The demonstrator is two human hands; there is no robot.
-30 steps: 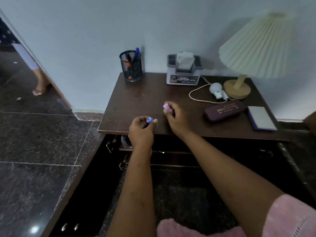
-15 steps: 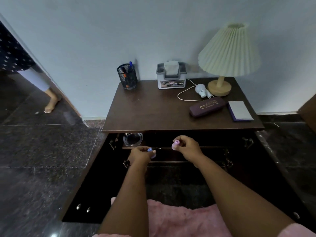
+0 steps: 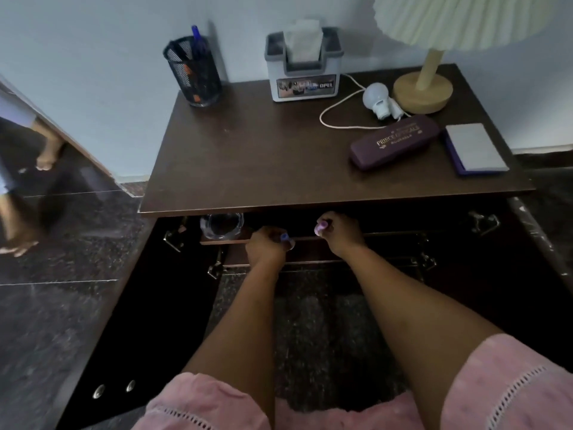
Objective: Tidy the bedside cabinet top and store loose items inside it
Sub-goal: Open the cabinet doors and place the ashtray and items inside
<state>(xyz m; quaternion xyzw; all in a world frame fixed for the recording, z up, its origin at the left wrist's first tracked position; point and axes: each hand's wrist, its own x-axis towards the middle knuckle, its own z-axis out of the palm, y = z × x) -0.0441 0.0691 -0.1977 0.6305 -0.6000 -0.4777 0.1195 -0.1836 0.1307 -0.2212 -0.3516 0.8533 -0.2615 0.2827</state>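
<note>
The dark wooden bedside cabinet [image 3: 248, 162] stands against the wall with both doors swung open. My left hand [image 3: 266, 246] is closed around a small blue-capped item [image 3: 284, 237] just under the top's front edge, at the inner shelf. My right hand [image 3: 339, 232] grips a small pink-capped item [image 3: 321, 227] beside it. A glass ashtray [image 3: 221, 225] sits on the shelf to the left of my hands. On the top lie a purple glasses case [image 3: 395, 143], a grey notepad [image 3: 476, 148], a loose white bulb [image 3: 376, 99] and a cord.
A mesh pen holder [image 3: 195, 72], a tissue box [image 3: 305, 68] and a pleated lamp [image 3: 423, 88] stand along the wall. The open left door [image 3: 124, 321] and right door [image 3: 527, 274] flank my arms. Another person's feet [image 3: 18, 243] stand on the dark floor at left.
Both hands came down off the cabinet top, each still holding its small item, and moved in under the front edge to the inner shelf. My head moved closer.
</note>
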